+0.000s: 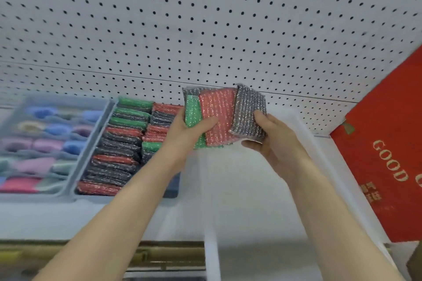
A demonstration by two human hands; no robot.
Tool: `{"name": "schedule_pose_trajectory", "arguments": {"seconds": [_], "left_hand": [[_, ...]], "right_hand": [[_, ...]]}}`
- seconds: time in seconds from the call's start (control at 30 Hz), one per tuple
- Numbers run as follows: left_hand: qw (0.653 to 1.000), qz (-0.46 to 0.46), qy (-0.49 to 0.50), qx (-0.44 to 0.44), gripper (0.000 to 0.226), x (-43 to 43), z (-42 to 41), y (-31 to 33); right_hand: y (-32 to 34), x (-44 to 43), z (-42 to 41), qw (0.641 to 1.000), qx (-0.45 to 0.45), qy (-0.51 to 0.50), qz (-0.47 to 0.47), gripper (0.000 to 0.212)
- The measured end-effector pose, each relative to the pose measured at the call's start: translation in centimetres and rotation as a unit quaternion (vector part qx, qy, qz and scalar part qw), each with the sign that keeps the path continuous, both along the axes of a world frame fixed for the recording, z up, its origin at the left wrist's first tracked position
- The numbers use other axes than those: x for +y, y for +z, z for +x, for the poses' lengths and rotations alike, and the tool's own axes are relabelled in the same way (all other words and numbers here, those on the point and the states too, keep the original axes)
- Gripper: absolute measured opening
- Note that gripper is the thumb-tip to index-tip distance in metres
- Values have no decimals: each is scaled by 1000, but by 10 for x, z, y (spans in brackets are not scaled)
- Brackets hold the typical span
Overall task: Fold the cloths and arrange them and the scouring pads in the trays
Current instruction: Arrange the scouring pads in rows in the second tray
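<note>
In the head view, both hands meet at the centre of the frame around a fanned bunch of scouring pads point(219, 116), held up in front of a white pegboard point(205, 18). The left hand point(194, 131) grips the bunch with its thumb laid over the green pad point(191, 113) and the red pad point(219, 107). The right hand point(270, 141) grips the silver pad point(250, 109), with its thumb on top and its fingers curled beneath.

At centre left, a grey tray point(91, 197) on the white surface point(57, 219) holds two rows of packed pads point(118, 143) standing on edge. Just beside it, at far left, a second tray point(68, 100) holds blurred folded cloths point(45, 143). A red sheet point(388, 143) printed "GOOD" fills the right edge.
</note>
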State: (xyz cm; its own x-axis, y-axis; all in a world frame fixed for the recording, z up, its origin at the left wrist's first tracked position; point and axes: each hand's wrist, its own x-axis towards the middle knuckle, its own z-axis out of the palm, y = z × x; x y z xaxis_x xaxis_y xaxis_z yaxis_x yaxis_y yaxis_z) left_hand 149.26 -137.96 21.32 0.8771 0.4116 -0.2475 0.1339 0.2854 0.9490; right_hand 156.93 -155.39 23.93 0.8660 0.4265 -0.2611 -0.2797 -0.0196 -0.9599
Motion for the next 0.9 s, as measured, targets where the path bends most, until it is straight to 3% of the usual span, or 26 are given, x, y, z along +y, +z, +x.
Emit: {"name": "schedule_pose_trajectory", "arguments": {"seconds": [0.17, 0.3, 0.37, 0.47, 0.5, 0.63, 0.7, 0.8, 0.9], "left_hand": [[994, -14, 96, -43, 100, 90, -41, 8], [987, -71, 139, -45, 69, 143, -72, -4], [988, -78, 124, -39, 66, 157, -81, -14], [989, -98, 101, -37, 60, 167, -89, -27], [990, -104, 94, -35, 60, 169, -91, -31], [991, -119, 61, -23, 39, 174, -95, -43], [992, -117, 50, -15, 39, 177, -98, -47], [992, -121, 33, -7, 54, 181, -100, -52], [993, -117, 22, -5, 53, 184, -101, -53]], "right_hand": [[-5, 63, -21, 993, -69, 25, -91, 15], [-20, 101, -47, 945, -211, 155, -197, 7], [-33, 115, -58, 880, -299, 200, -312, 16], [-47, 133, -73, 719, -452, 225, -477, 13], [-51, 138, -78, 684, -472, 235, -504, 8], [-67, 164, -90, 597, -466, 228, -611, 12], [-72, 178, -95, 585, -456, 201, -640, 20], [-83, 193, -109, 598, -425, 191, -652, 27], [-99, 185, -111, 650, -432, 110, -616, 27]]}}
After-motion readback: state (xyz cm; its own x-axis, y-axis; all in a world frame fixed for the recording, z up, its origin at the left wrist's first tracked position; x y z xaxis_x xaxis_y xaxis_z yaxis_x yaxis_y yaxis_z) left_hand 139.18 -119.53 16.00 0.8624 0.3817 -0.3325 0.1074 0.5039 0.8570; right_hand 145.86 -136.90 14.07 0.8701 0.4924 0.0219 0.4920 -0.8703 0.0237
